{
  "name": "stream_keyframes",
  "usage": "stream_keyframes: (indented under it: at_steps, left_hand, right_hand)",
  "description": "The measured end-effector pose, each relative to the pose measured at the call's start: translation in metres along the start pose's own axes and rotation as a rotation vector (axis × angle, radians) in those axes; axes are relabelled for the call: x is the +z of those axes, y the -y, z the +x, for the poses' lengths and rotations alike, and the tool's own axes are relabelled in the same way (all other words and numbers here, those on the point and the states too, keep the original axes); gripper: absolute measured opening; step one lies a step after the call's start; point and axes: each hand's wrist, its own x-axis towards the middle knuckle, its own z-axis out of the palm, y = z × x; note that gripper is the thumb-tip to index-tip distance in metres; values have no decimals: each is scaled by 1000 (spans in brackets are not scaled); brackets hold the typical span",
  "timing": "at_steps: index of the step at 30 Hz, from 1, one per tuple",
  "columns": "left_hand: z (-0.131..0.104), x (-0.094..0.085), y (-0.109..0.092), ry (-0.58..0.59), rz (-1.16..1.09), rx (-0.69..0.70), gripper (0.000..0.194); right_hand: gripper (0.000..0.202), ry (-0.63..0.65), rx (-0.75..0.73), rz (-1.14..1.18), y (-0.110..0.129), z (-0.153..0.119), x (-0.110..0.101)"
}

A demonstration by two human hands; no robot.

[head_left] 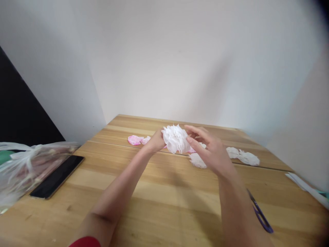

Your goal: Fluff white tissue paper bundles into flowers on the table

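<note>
A: State the position of the flower [175,139].
B: White, ruffled, many-layered. It is raised over the desk [159,199], in the middle of the view, between the two hands.

A: Condition of the left hand [156,141]?
B: It has hold of the flower from behind and from the left. The petals hide most of its fingers, so I cannot tell how tightly they are closed.

A: And the right hand [212,149]?
B: Partly open, fingers curved, thumb and forefinger set apart at the flower's right edge. I cannot tell whether the tips touch the petals. No grip is seen.

A: Items close by?
B: A second white flower [197,160] lies on the desk beneath the right hand, partly covered by it. A pink flower [134,140] lies left of the left hand, with a paler piece [145,140] beside it. Two further white pieces, one near [248,157] and one far [232,152], lie side by side to the right.

A: Outer area?
B: Scissors [260,213] with purple handles, right of the right forearm. A dark phone [58,176] at the left, next to a tied clear bag [38,163]. White strips [299,181] at the right edge. Pale walls [164,61] behind.
</note>
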Motion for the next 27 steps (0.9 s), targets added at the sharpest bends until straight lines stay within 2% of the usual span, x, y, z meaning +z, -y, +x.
stream_keyframes:
  at_steps: [7, 10, 14, 17, 22, 27]
  left_hand:
    - [-2, 3, -1, 68, -35, 0, 14]
    - [-1, 7, -1, 6, -152, -60, 19]
    - [4, 10, 3, -117, -358, -85, 46]
    - [4, 10, 3, -133, -409, -74, 48]
    - [-5, 14, -7, -129, -344, -36, 56]
    - [-10, 18, -16, -109, -156, 23, 67]
  right_hand:
    - [35, 17, 91, 20, -7, 0, 2]
    - [36, -27, 141, 115, -13, 1, 5]
    - [38, -154, 188, 165, -17, 4, 6]
    - [40, -228, 210, 135, -16, 6, 6]
    - [39, -256, 203, 57, -14, 6, 9]
    - [39, -192, 140, 35, -15, 4, 15]
